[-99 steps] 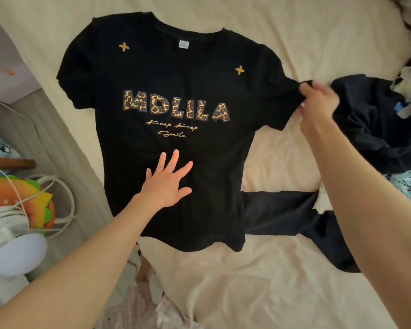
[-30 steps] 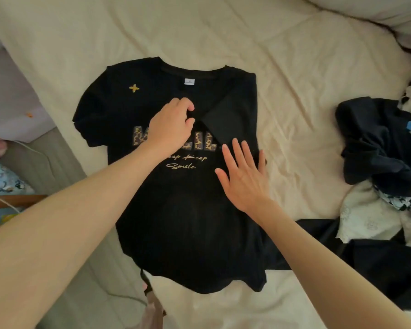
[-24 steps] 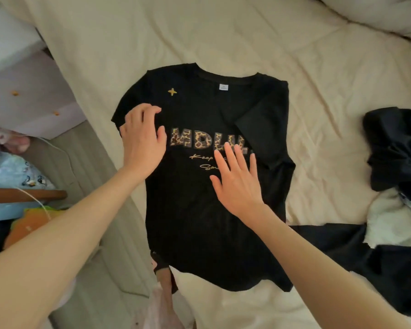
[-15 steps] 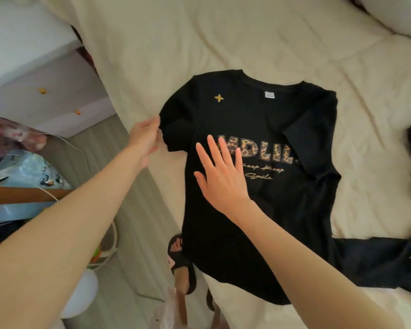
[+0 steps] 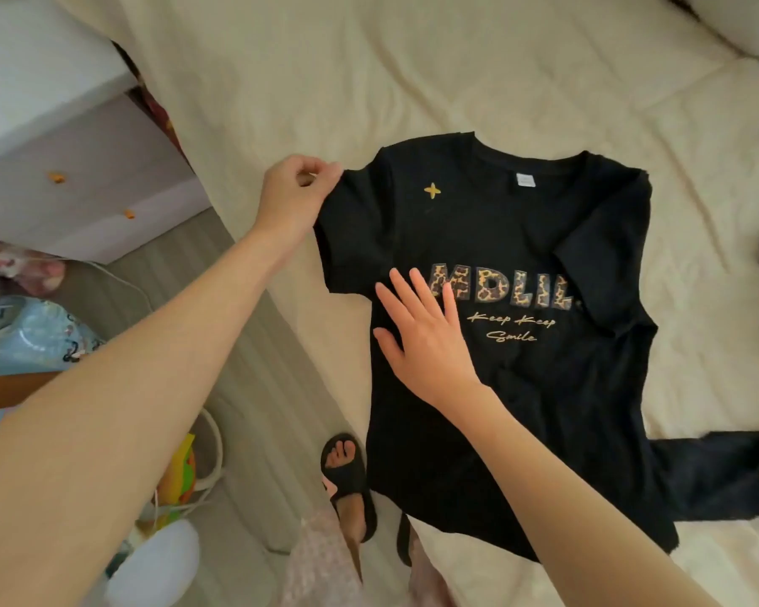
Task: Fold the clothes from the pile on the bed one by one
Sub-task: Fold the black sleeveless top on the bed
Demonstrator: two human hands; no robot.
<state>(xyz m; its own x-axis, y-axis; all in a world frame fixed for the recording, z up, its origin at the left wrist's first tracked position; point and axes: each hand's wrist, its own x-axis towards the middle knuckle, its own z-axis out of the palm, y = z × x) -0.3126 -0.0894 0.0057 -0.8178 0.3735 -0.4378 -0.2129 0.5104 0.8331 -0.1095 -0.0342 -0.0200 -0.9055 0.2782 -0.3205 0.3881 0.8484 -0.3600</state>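
Black T-shirt (image 5: 522, 387) with the leopard-print lettering is lying face up on the cream bed sheet (image 5: 413, 81), collar toward the far side and hem hanging near the near edge of the bed, so it's pretty much in folding position. The sleeve on the right side already looks folded in over the chest, the left one is still out. It's thin soft cotton by the look of it, so light and floppy, no stiffness at all, it'll bunch and slide on the sheet if you tug it without pinning it down. Best spots to grab are the sleeve hem or shoulder seam, since an edge gives you something to pinch and the rest just follows. That's basically what's going on: left hand (image 5: 296, 192) has its fingers curled in, pinching the far tip of the left sleeve at the shirt's left edge, while the right hand (image 5: 421, 339) is flat and spread out, palm pressing on the shirt body just left of the lettering, holding nothing, just anchoring. More dark clothes (image 5: 719, 479) sit at the right, touching the shirt's lower right side, guessing that's the pile waiting its turn
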